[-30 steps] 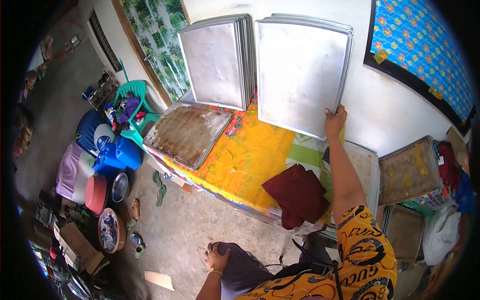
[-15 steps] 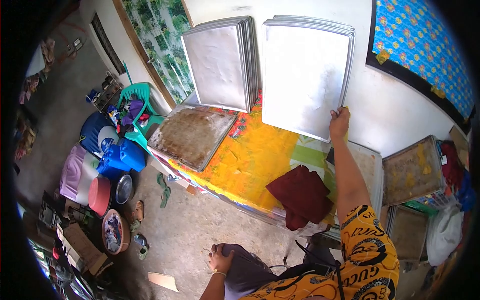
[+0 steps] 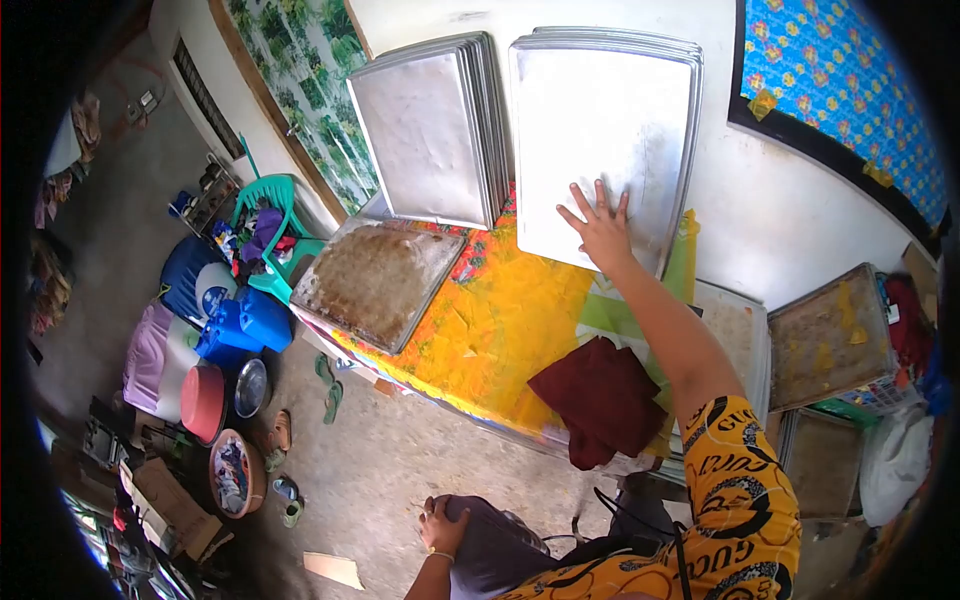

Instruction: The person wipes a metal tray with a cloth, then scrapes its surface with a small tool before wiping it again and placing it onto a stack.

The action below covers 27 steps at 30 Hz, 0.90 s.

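Observation:
My right hand lies with fingers spread against the lower part of a shiny metal baking tray. This tray fronts a stack of several that lean upright on the wall. Beside it on the left leans a second stack of metal trays. My left hand rests on my knee, holding nothing, its fingers laid over the trouser cloth. A brown-stained tray lies flat on the table's left end. Nearer to me is a folded dark red cloth.
The table wears a yellow flowered cover. More stained trays stand at the right. On the floor at left are a green chair, blue containers, basins and slippers. A cardboard piece lies below.
My right hand has let go of the front tray's right edge and moved left, opening flat onto its face. The left hand stays on the knee. The view has shifted slightly.

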Motion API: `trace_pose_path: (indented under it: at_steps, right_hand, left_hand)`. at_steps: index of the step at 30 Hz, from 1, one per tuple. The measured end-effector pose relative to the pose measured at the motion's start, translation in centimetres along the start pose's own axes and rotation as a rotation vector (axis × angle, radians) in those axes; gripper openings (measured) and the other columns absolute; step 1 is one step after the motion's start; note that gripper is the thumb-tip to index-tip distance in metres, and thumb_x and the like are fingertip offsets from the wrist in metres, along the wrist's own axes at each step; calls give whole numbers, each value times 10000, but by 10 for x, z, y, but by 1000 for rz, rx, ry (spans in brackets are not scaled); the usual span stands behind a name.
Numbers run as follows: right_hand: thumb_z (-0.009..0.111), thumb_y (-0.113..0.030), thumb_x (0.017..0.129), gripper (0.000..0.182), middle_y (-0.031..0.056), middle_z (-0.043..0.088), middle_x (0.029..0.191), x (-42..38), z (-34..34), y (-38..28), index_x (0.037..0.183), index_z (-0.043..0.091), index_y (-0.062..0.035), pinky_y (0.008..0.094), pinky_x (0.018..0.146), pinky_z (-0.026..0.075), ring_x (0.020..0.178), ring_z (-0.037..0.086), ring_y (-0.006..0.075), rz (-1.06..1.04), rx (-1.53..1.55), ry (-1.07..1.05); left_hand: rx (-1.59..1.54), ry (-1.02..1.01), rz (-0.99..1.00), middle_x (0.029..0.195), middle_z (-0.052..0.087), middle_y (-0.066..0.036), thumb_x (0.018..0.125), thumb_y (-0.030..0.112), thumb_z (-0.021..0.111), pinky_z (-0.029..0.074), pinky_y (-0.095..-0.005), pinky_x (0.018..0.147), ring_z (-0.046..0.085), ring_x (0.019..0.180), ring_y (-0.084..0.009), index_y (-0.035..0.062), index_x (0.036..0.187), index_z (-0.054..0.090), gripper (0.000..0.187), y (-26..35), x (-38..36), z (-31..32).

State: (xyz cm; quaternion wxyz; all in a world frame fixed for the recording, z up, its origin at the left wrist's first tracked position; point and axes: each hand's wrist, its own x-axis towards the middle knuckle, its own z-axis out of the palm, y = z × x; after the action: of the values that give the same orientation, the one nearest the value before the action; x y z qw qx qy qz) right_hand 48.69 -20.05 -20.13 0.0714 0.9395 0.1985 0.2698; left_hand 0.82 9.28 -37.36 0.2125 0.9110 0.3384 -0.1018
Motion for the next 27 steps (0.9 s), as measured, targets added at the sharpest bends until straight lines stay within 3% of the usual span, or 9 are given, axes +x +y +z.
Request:
trace_pose_path:
  at_steps: [2, 6, 12, 15, 19, 22, 24, 26, 27]
  right_hand:
    - [799, -261, 635, 982, -17, -2, 1550, 16, -10, 7, 1429, 239, -402, 726, 1025, 146, 1412, 43, 340, 39, -44, -166]
    - [795, -231, 647, 1062, -52, -91, 1545, 22, -10, 40, 1431, 119, -466, 740, 1017, 139, 1421, -44, 285, 158, -31, -306]
    - [777, -187, 678, 935, -73, -45, 1546, 24, -7, 31, 1410, 254, -441, 736, 1030, 85, 1422, -42, 278, 197, -101, -233]
    - [746, -220, 724, 848, -45, -22, 1549, 26, -32, 30, 1407, 284, -418, 739, 1031, 70, 1418, -38, 305, 191, 31, -408]
    - [663, -268, 805, 614, 54, 169, 1525, -2, -32, 35, 1369, 421, -249, 667, 1056, 141, 1405, 98, 339, 57, 76, -220]
    - [606, -203, 844, 421, 115, 383, 1419, -55, -17, 51, 1254, 536, -135, 527, 1054, 292, 1317, 333, 336, -81, 131, -70]
    - [538, -148, 872, 288, 162, 568, 1210, -106, -33, 62, 1147, 592, -82, 418, 947, 426, 1118, 537, 327, 92, 557, -31]
    - [525, -183, 880, 234, 193, 632, 1036, -164, -21, 79, 1053, 626, -61, 396, 817, 482, 949, 610, 332, 287, 628, 121]
    - [526, -215, 883, 234, 203, 632, 1002, -192, -35, 85, 1018, 630, -55, 393, 796, 485, 920, 615, 334, 503, 612, 18]
  left_hand:
    - [21, 1, -9, 1416, 378, -82, 704, 470, 691, 418, -494, 961, 405, 1238, -371, 265, 1225, 545, 579, 0, 2, 2]
    - [52, 12, -21, 1413, 379, -79, 706, 466, 692, 421, -504, 953, 408, 1234, -364, 262, 1220, 545, 572, 0, 2, 0]
    - [30, 22, -25, 1405, 389, -80, 708, 468, 686, 424, -498, 951, 409, 1232, -366, 249, 1219, 548, 572, 3, -4, -7]
    - [13, 46, -9, 1404, 389, -79, 703, 469, 691, 427, -497, 947, 416, 1224, -367, 247, 1215, 556, 574, -1, -8, -4]
    - [-34, 26, -27, 1401, 396, -102, 697, 442, 707, 402, -486, 983, 402, 1242, -374, 225, 1208, 574, 571, 10, -8, -12]
    - [1, 19, -12, 1400, 395, -94, 694, 460, 703, 424, -489, 958, 415, 1230, -372, 228, 1206, 574, 577, 10, -5, -10]
    - [19, 27, 7, 1402, 391, -85, 696, 476, 697, 443, -494, 935, 428, 1217, -369, 237, 1208, 570, 580, 6, -2, -4]
    - [7, 39, 22, 1405, 388, -87, 700, 477, 696, 446, -495, 931, 433, 1214, -368, 242, 1211, 567, 576, 1, -1, 1]
    - [8, 37, 17, 1406, 386, -88, 704, 476, 694, 444, -497, 932, 433, 1215, -368, 242, 1212, 566, 573, 0, -2, 2]
